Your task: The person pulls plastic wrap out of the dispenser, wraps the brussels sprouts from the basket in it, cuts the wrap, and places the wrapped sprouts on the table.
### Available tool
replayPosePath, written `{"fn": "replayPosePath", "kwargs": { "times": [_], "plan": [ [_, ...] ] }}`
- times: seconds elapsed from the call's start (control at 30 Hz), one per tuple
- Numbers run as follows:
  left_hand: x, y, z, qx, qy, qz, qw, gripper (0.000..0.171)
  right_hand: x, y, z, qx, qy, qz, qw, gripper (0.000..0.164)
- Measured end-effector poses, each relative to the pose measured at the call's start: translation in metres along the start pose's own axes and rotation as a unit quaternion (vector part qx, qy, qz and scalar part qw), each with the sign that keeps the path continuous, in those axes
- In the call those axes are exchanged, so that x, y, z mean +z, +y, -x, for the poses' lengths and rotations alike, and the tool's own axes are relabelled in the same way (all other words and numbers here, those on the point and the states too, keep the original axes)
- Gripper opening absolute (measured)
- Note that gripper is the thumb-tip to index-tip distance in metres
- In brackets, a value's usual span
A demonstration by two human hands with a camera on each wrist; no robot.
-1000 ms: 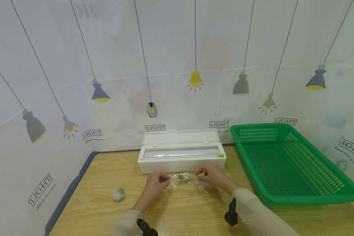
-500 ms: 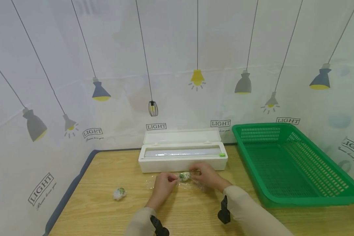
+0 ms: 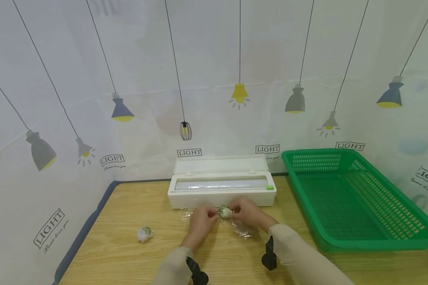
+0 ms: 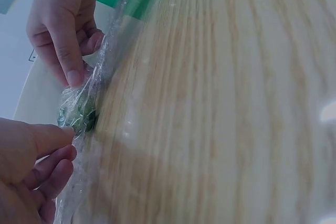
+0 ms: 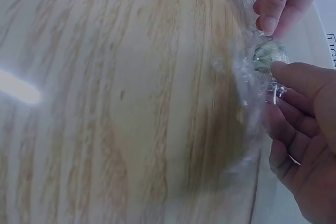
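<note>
A small round green-and-white item (image 3: 224, 212) lies wrapped in clear plastic film (image 3: 243, 230), just in front of the white dispenser box. On its left side my left hand (image 3: 201, 222) pinches the film between thumb and fingers. My right hand (image 3: 249, 213) pinches the film on the right, thumb right at the item. In the left wrist view the film (image 4: 79, 177) stretches as a twisted strip past both hands. The right wrist view shows the green item (image 5: 269, 56) between the fingertips of the two hands. Loose film hangs below the right hand.
The white dispenser box (image 3: 221, 200) stands open at the back, a film roll (image 3: 221, 185) and a green slider (image 3: 269, 187) in it. A second wrapped green-and-white ball (image 3: 144, 234) lies to the left. To the right stands a large green basket (image 3: 308, 215).
Both hands have moved inward, from the film's ends to right beside the item. The film between them has bunched up, and its loose part on the right now hangs lower.
</note>
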State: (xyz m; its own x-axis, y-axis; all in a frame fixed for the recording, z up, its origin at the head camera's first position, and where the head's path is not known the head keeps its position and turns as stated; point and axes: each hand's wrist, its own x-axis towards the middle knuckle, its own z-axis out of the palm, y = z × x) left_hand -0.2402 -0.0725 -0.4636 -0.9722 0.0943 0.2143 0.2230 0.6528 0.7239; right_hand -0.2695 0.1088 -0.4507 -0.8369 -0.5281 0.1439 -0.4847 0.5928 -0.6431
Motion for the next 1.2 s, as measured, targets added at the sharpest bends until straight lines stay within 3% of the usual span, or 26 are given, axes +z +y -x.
{"fn": "replayPosePath", "kwargs": {
  "times": [0.2, 0.33, 0.53, 0.7, 0.87, 1.2],
  "plan": [
    [0.001, 0.003, 0.001, 0.010, 0.004, -0.022, 0.9997, 0.007, 0.000, -0.001, 0.005, 0.026, -0.004, -0.028, 0.999, 0.008],
    [-0.001, 0.005, 0.002, 0.025, -0.003, 0.011, 0.9996, 0.007, -0.002, -0.005, 0.008, 0.055, -0.008, -0.042, 0.998, 0.009],
    [-0.010, 0.011, 0.007, 0.024, -0.061, 0.084, 0.9943, 0.011, -0.007, -0.009, 0.016, 0.062, -0.013, -0.050, 0.997, 0.009],
    [-0.016, 0.011, 0.011, 0.045, -0.116, 0.102, 0.9870, 0.012, -0.010, -0.012, 0.027, 0.066, -0.027, -0.043, 0.996, 0.011],
    [-0.018, 0.011, 0.013, 0.037, -0.167, 0.108, 0.9794, 0.014, -0.008, -0.017, 0.038, 0.076, -0.043, -0.053, 0.995, 0.014],
    [-0.014, 0.012, 0.019, 0.044, -0.199, 0.129, 0.9704, 0.015, 0.001, -0.031, 0.057, 0.110, -0.049, -0.051, 0.991, 0.020]
  ]
}}
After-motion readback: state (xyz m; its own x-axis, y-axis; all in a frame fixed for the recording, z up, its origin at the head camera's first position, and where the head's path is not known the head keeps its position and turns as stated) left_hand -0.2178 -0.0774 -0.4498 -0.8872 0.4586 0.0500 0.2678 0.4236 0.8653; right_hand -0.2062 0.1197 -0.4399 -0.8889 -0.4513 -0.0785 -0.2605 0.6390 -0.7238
